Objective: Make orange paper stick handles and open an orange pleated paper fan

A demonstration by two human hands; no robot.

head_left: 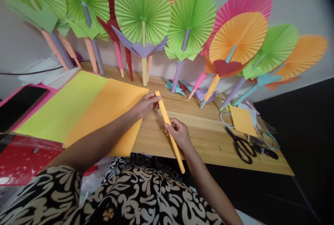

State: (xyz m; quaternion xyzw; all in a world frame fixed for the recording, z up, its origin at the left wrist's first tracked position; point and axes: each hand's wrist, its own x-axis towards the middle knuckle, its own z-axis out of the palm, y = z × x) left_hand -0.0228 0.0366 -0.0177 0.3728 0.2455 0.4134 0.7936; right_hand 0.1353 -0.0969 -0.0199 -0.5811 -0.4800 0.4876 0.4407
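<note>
A rolled orange paper tube (174,145) slants across the front of the wooden table, its lower end reaching past the edge toward my body. My left hand (149,102) pinches the tube's upper end between thumb and fingers. Lower down, around the tube's middle, my right hand (179,131) has its fingers closed on it. Flat sheets of orange paper (96,108) lie under and beside my left forearm. A yellow-green sheet (56,110) overlaps them on the left.
Several pleated paper fans (142,6) on paper handles lean against the wall. Black scissors (241,146), tape rolls (227,119) and an orange paper piece (242,120) sit at right. Coloured scraps (205,94) lie below the fans. A phone (22,105) rests at left on the wooden table (208,127).
</note>
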